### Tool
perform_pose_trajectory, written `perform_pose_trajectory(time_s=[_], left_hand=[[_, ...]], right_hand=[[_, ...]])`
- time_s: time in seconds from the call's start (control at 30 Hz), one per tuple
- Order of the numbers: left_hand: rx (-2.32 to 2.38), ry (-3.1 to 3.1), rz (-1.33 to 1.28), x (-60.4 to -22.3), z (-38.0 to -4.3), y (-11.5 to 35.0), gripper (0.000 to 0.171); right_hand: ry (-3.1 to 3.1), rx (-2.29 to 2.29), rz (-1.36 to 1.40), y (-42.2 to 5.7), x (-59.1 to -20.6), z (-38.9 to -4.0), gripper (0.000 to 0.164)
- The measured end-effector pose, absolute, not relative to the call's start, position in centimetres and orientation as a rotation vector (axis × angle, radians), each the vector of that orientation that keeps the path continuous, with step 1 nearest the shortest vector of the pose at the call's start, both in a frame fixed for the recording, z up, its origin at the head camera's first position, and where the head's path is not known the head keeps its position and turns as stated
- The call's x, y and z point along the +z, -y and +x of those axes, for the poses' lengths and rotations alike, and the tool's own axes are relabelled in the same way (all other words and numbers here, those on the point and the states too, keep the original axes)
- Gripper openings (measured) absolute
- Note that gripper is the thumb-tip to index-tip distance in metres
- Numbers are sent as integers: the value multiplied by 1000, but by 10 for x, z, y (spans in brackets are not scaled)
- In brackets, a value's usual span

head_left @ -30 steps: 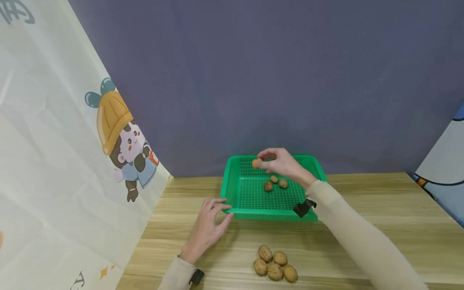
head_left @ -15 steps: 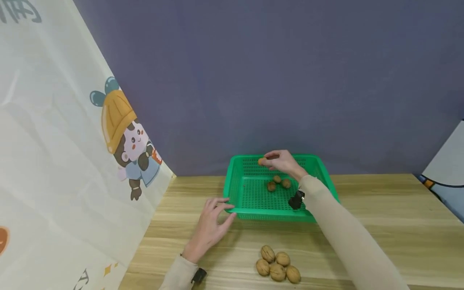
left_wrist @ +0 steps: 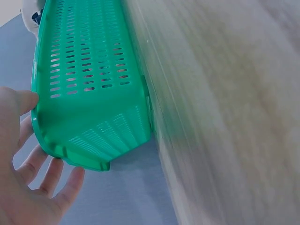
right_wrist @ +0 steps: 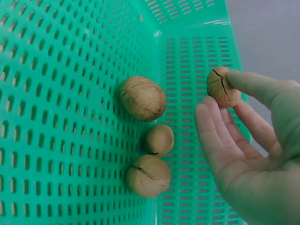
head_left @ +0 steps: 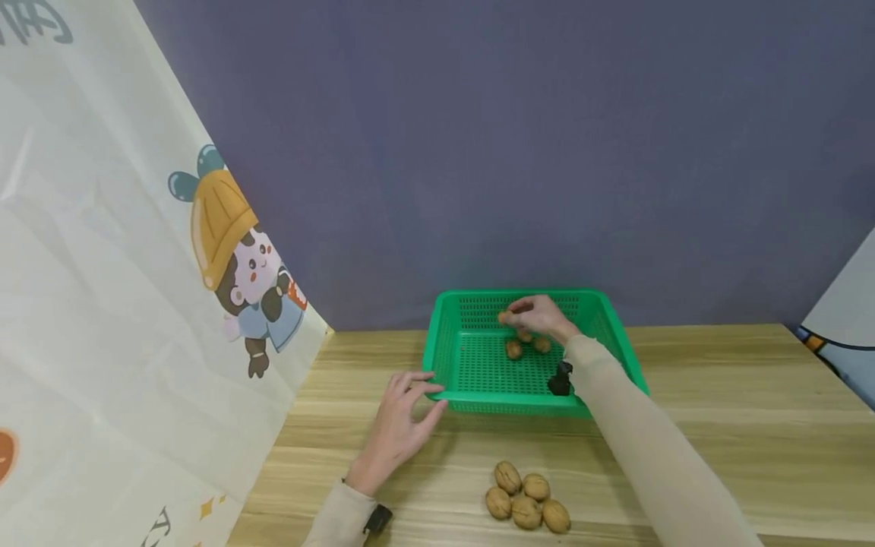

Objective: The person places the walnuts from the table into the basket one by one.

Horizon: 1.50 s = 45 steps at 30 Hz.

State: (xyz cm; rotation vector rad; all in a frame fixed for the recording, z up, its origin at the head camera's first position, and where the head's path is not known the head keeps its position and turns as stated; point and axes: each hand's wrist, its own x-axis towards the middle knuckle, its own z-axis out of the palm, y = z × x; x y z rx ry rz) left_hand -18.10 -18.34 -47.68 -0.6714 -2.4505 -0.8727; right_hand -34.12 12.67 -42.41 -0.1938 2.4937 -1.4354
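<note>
My right hand (head_left: 540, 315) pinches a walnut (right_wrist: 223, 87) between thumb and fingers, over the inside of a green plastic basket (head_left: 506, 398). Dark cracks run across the shell of this walnut. Below it in the basket lie a large walnut (right_wrist: 143, 98), a smaller one (right_wrist: 160, 139) and another large walnut (right_wrist: 149, 176), close together along the bottom edge. My left hand (head_left: 396, 425) holds the basket's near left corner, its thumb at the front rim and the fingers (left_wrist: 50, 176) round the side rim.
Several walnuts (head_left: 526, 512) lie grouped on the wooden table (head_left: 718, 425) in front of the basket. Behind it rises a dark blue-grey wall (head_left: 506, 152). A white sheet with a cartoon figure (head_left: 246, 266) stands on the left.
My right hand has lowered a little and shifted right, bringing the pinched walnut deeper into the basket. The left hand has stayed at the corner.
</note>
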Motion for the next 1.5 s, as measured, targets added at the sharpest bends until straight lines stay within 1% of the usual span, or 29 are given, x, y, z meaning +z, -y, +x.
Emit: perform_pose_trajectory(time_s=[0.23, 0.57, 0.73, 0.93, 1.07, 1.23, 1.37, 1.5], left_hand=[[-887, 2448, -668, -477, -180, 182, 19], [-893, 2445, -669, -477, -181, 182, 18], [-903, 2441, -667, -477, -181, 181, 18], [-905, 2452, -663, -477, -181, 182, 20], [-909, 2449, -655, -477, -180, 182, 19], [-903, 2442, -656, -478, -180, 183, 19], [-910, 2439, -659, -478, -180, 183, 20], [-903, 2446, -662, -478, -180, 183, 21]], right_hand=[[-2506, -1396, -177, -128, -432, -342, 54], [-2471, -1400, -164, -128, -431, -342, 53], [-2501, -1362, -220, -135, -422, -339, 52], [-2483, -1387, -329, -142, -398, -331, 55], [-2428, -1500, -372, -145, -376, -319, 55], [-2424, -1588, -450, -146, -354, -294, 50], [-2425, -1578, -513, -147, -349, -264, 48], [-2353, -1646, -556, -151, -356, -233, 45]])
